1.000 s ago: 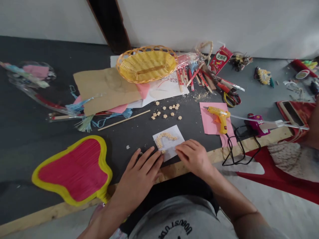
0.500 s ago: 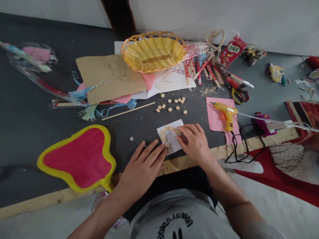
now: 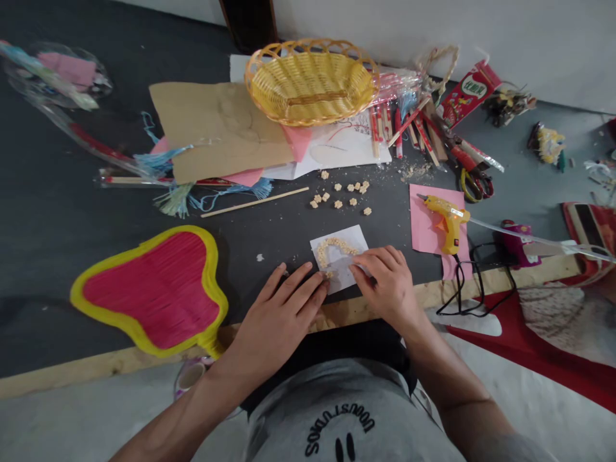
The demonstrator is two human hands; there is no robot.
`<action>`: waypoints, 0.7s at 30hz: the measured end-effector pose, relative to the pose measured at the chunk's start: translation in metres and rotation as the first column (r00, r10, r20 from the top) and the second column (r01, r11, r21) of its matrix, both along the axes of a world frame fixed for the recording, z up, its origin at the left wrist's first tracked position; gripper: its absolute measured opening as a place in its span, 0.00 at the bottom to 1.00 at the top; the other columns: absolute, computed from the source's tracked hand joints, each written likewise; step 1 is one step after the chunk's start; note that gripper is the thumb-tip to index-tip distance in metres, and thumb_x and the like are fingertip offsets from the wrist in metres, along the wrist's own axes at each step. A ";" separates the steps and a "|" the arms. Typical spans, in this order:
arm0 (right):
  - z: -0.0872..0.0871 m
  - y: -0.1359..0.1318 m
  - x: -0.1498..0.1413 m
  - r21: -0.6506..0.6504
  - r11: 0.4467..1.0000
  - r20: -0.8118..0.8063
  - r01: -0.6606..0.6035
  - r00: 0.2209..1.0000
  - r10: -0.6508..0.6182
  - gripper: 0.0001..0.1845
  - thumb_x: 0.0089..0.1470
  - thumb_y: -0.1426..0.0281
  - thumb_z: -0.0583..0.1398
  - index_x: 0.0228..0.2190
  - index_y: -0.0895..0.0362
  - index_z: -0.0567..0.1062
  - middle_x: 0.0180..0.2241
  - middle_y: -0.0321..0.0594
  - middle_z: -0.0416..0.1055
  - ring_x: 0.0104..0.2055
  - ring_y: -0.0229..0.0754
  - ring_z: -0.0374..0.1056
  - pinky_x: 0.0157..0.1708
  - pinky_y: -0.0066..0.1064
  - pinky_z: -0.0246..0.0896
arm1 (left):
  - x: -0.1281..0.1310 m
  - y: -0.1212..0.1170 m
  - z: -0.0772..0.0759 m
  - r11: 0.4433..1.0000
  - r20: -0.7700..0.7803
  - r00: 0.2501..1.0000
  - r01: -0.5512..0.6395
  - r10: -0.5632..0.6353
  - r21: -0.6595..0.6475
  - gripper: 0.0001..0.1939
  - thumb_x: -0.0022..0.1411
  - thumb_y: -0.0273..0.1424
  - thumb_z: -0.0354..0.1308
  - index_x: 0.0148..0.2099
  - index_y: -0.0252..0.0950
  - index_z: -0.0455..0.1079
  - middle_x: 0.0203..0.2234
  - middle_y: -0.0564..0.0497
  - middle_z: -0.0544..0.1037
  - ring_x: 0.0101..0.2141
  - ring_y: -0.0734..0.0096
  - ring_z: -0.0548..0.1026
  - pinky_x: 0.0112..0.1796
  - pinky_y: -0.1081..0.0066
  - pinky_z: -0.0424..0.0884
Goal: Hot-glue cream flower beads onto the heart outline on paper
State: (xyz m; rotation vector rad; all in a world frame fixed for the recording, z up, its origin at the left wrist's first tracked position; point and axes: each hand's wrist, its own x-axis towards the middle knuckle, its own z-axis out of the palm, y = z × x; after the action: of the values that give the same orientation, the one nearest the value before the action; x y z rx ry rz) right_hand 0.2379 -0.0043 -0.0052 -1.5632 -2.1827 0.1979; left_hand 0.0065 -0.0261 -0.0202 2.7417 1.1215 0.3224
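Note:
A small white paper [image 3: 344,273] lies near the table's front edge, with an arc of small pale flower-shaped pieces [image 3: 332,244] on it. My left hand [image 3: 289,305] rests flat with spread fingers, its fingertips at the paper's left edge beside a single piece [image 3: 329,274]. Over the paper's right side, my right hand [image 3: 387,285] has its fingers bent together and the thumb close to the index fingertip, at the arc's right end. Whatever sits between those fingertips is too small to make out. Several loose flower-shaped pieces [image 3: 353,202] lie beyond the paper.
To the left lies a red fan with a yellow border [image 3: 154,292]. A yellow glue gun [image 3: 450,221] rests on pink paper [image 3: 421,231] at the right, its black cable [image 3: 474,314] over the edge. Behind are a wicker basket [image 3: 315,83], brown paper [image 3: 216,131], sticks and scissors [image 3: 474,186].
The view has shifted slightly, so most things sit a little higher and further right. Both hands keep nearly the same places at the paper; my right fingertips have drawn back slightly from the arc.

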 end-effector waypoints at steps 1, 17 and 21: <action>0.002 -0.003 -0.002 0.001 1.000 0.000 -0.030 1.000 0.030 0.07 0.64 0.68 0.59 0.36 0.54 0.78 0.35 0.39 0.79 0.39 0.43 0.70 0.40 0.36 0.58 | 0.000 0.000 0.001 1.000 -0.001 1.000 0.001 -0.001 -0.003 0.17 0.69 0.30 0.54 0.59 0.38 0.72 0.58 0.46 0.74 0.62 0.54 0.66 0.66 0.48 0.54; -0.005 0.001 -0.021 -0.063 0.990 0.039 -0.130 0.990 0.133 0.09 0.66 0.67 0.58 0.37 0.53 0.79 0.35 0.37 0.79 0.38 0.41 0.70 0.40 0.37 0.52 | 0.001 0.001 0.008 1.000 -0.019 1.000 0.013 -0.014 -0.025 0.18 0.70 0.31 0.54 0.59 0.34 0.70 0.58 0.43 0.74 0.62 0.52 0.66 0.65 0.47 0.57; -0.007 0.002 -0.021 -0.079 0.989 0.050 -0.127 0.990 0.131 0.10 0.66 0.66 0.58 0.37 0.52 0.79 0.35 0.37 0.79 0.38 0.41 0.69 0.41 0.37 0.51 | 0.000 0.001 0.009 0.999 -0.008 1.000 0.012 -0.012 -0.038 0.19 0.69 0.31 0.54 0.60 0.35 0.70 0.57 0.43 0.74 0.62 0.53 0.66 0.65 0.48 0.57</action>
State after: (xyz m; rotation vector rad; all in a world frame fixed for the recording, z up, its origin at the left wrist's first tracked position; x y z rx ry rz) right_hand 0.2168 -0.0027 -0.0118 -1.4836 -2.3470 0.2840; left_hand 0.0068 -0.0247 -0.0116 2.7183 1.1011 0.2859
